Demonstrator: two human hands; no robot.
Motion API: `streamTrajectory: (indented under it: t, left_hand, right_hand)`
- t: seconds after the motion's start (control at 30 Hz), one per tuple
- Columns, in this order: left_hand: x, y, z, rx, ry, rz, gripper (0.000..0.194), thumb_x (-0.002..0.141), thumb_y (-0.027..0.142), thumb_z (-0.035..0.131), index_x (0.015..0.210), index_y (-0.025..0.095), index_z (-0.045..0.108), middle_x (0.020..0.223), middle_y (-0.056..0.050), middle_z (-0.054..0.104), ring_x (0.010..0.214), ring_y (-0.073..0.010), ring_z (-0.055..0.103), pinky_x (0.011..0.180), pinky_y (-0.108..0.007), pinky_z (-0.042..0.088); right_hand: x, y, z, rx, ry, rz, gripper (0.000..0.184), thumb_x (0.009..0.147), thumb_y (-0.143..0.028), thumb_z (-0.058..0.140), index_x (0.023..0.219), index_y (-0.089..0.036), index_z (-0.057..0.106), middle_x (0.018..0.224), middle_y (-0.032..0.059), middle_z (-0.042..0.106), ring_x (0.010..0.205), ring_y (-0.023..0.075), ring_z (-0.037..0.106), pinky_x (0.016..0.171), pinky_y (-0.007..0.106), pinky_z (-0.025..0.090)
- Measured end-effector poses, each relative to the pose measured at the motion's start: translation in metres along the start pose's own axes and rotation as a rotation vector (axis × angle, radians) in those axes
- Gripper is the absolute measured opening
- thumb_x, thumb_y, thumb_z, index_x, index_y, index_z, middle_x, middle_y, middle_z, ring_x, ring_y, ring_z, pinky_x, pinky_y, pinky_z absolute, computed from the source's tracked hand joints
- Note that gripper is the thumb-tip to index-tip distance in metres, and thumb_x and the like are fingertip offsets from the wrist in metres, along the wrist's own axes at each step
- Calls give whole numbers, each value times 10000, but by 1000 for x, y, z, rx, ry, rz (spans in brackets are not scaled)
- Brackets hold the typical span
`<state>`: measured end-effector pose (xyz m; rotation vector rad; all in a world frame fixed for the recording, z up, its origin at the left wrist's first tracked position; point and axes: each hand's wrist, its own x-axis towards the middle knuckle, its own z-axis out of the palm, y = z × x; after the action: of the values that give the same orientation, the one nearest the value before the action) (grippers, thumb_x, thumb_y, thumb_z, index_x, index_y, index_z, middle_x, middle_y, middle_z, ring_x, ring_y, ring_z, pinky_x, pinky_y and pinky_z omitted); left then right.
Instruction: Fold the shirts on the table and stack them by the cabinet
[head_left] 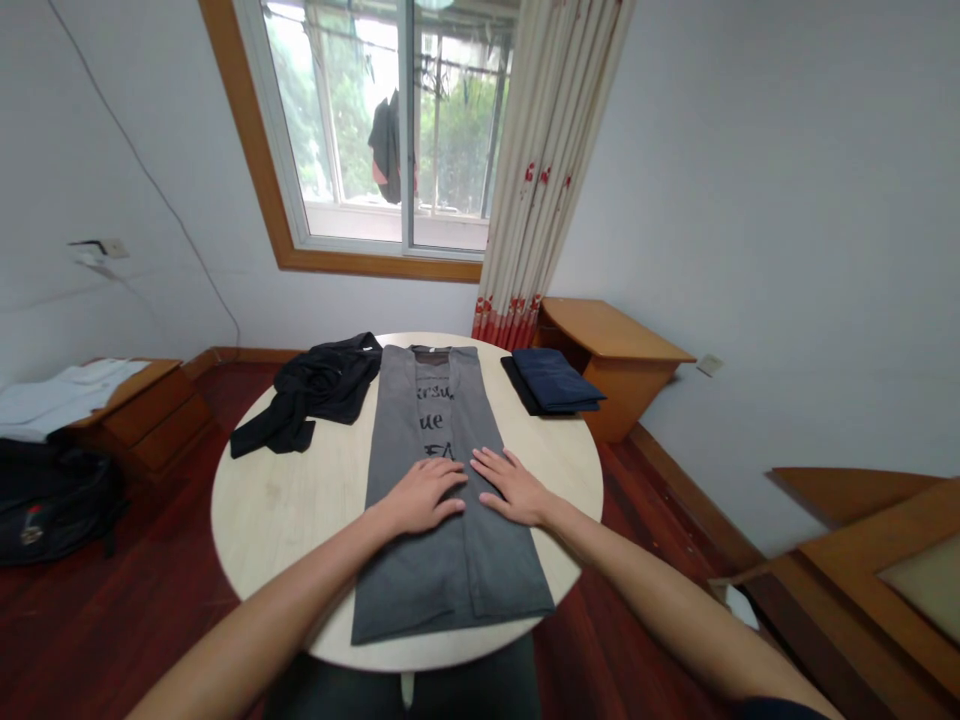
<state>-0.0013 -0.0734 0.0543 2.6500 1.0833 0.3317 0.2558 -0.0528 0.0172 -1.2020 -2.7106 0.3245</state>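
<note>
A grey T-shirt (487, 560) with dark lettering lies flat on the round table, its two sides folded inward over the front so that part of the print is covered. Its collar points toward the window and its hem lies by the near table edge. My left hand (426, 495) rests palm down on the middle of the shirt, fingers stretched out. Beside it, my right hand (514, 487) also lies flat on the cloth, fingers spread. Neither hand grips the fabric.
The pale round table (292, 510) also bears a crumpled black garment (334, 380) at the far left and folded dark blue clothing (555, 380) at the far right. Beyond stand a wooden desk (615, 330) and a curtain (551, 150). A black backpack (52, 500) sits at left.
</note>
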Motion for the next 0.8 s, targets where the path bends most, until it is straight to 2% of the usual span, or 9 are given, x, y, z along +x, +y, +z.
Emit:
streamTrajectory:
  t: [0.13, 0.27, 0.33, 0.4, 0.5, 0.57, 0.67, 0.8]
  left_hand:
    - [-22, -28, 17, 48, -61, -41, 572, 971, 529, 491, 1479, 267, 461, 1610, -88, 356, 1496, -278, 286, 1212, -538, 181]
    - [-52, -37, 29, 19, -55, -19, 639, 985, 567, 430, 1540, 257, 371, 1631, -105, 290, 1516, -291, 232, 1218, -565, 144]
    - [-68, -41, 29, -7, -56, -7, 647, 989, 562, 424, 1554, 260, 342, 1633, -94, 284, 1518, -290, 226, 1221, -569, 143]
    - [-82, -50, 25, -40, -61, -10, 596, 999, 510, 429, 1539, 261, 375, 1621, -80, 320, 1511, -278, 252, 1225, -558, 160]
    - [-99, -71, 14, -70, -10, -70, 456, 1004, 302, 400, 1436, 235, 530, 1565, -79, 430, 1477, -257, 338, 1220, -531, 222]
    - [-107, -86, 7, -61, 25, -118, 460, 947, 167, 400, 1355, 212, 608, 1517, -89, 497, 1449, -256, 389, 1210, -532, 252]
    - [-111, -96, -2, -41, 23, -125, 482, 874, 103, 443, 1294, 215, 652, 1477, -88, 543, 1423, -264, 431, 1204, -551, 254]
    - [-108, -89, -6, -111, -33, -8, 414, 879, 181, 542, 1259, 275, 677, 1472, -65, 551, 1414, -282, 443, 1207, -583, 217]
  right_hand:
    - [-49, -35, 1, 66, -106, -156, 735, 971, -557, 470, 1591, -237, 242, 1644, 124, 214, 1531, 286, 167, 1231, 559, 59]
    - [-70, -54, -1, 141, -201, -285, 751, 977, -546, 473, 1599, -224, 201, 1646, 123, 206, 1532, 289, 162, 1232, 568, 64]
    - [-68, -47, 0, 156, -171, -248, 692, 999, -510, 443, 1595, -234, 227, 1643, 111, 228, 1528, 273, 183, 1235, 555, 89]
    - [-61, -27, 2, 145, -73, -128, 608, 1023, -455, 398, 1579, -236, 287, 1632, 111, 267, 1520, 264, 220, 1229, 555, 138]
    - [-47, 13, 4, 91, 118, 77, 515, 1023, -318, 357, 1524, -215, 417, 1592, 138, 360, 1488, 282, 304, 1198, 592, 215]
    - [-40, 33, 4, 68, 189, 122, 507, 984, -229, 370, 1471, -189, 501, 1552, 162, 423, 1458, 296, 362, 1178, 594, 265]
    - [-34, 43, -1, 95, 171, 50, 500, 923, -180, 434, 1397, -195, 593, 1527, 164, 458, 1426, 302, 410, 1160, 559, 320]
    - [-32, 28, -12, 121, 42, -49, 479, 820, -199, 592, 1282, -279, 688, 1562, 116, 420, 1461, 359, 337, 1162, 642, 233]
